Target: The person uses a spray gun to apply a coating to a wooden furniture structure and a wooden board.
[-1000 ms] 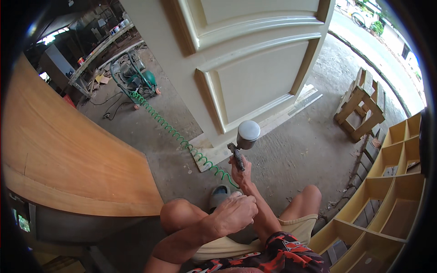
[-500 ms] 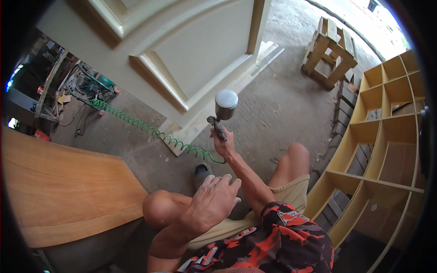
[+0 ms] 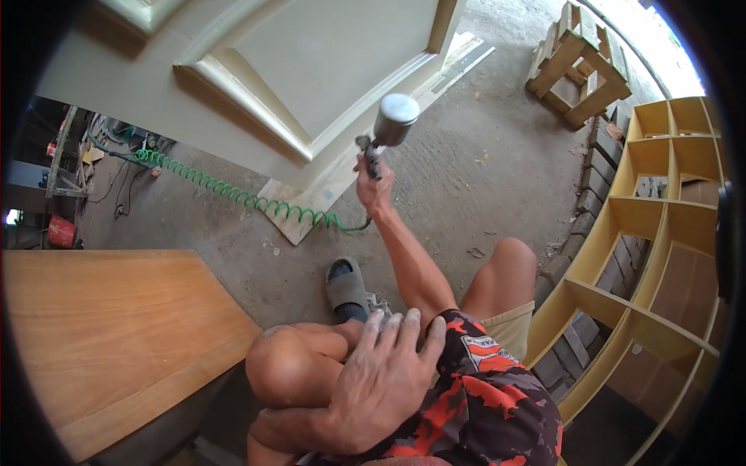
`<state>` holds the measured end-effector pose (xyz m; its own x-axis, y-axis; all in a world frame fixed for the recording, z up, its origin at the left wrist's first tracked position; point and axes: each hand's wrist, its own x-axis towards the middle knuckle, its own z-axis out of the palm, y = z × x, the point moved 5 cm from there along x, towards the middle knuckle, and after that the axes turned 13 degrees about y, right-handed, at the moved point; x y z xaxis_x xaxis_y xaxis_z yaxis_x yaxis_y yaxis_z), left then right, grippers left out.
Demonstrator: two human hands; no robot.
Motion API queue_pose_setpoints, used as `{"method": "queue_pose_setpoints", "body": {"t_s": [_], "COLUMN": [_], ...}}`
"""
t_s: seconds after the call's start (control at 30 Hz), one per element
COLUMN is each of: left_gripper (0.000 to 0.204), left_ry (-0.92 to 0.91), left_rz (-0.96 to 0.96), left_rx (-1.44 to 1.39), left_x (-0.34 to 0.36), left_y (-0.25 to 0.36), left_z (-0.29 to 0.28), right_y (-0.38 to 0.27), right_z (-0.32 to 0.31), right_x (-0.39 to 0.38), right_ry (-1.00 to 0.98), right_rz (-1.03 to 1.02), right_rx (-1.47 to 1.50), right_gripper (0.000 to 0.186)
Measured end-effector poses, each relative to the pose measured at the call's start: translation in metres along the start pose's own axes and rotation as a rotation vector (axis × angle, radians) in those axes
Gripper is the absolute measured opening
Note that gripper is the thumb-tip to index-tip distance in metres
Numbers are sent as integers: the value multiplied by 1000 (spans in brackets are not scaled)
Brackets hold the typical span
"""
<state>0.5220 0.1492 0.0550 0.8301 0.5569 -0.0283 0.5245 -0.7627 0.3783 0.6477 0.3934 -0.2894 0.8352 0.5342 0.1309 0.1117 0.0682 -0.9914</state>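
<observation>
My right hand (image 3: 374,185) grips a spray gun (image 3: 371,155) with a metal cup (image 3: 395,116), raised before the lower part of a cream panelled door (image 3: 326,66). A green coiled hose (image 3: 216,182) runs leftward from beneath that hand. My left hand (image 3: 382,377) is open low in the picture, fingers spread and dusty, in front of my shirt and beside my bent knee, holding nothing.
An orange wooden panel (image 3: 116,311) lies at lower left. Yellow compartment shelving (image 3: 592,290) runs along the right beside dark blocks. A wooden crate stool (image 3: 561,62) stands upper right. Left rear are a red bucket (image 3: 62,231), cords and clutter. A board (image 3: 284,211) lies under the door.
My right hand has extended forward with the spray gun. My left hand has left its place by the right forearm and opened lower down near my shirt. The view has shifted.
</observation>
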Motion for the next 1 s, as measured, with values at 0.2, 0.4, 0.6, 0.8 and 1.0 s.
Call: {"method": "queue_pose_setpoints", "body": {"t_s": [0.2,0.4,0.6,0.8,1.0], "left_gripper": [55,58,31,36,33], "left_ry": [-64,-88,-104,137,-46], "left_rz": [85,248,-104,-279,-179], "left_rx": [-80,-353,-750,-916,-1730], "left_x": [0,13,81,200,247], "left_y": [-1,-54,-227,-298,-247], "left_z": [-19,-57,13,235,280], "right_y": [8,13,7,-29,-102], "right_z": [-26,-64,-84,-88,-108], "right_x": [43,45,41,76,104], "right_ry": [33,11,-48,-150,-354], "right_rz": [-8,44,150,63,-27], "right_rx": [-97,-168,-197,-172,-272], "right_gripper": [33,37,34,30,23]}}
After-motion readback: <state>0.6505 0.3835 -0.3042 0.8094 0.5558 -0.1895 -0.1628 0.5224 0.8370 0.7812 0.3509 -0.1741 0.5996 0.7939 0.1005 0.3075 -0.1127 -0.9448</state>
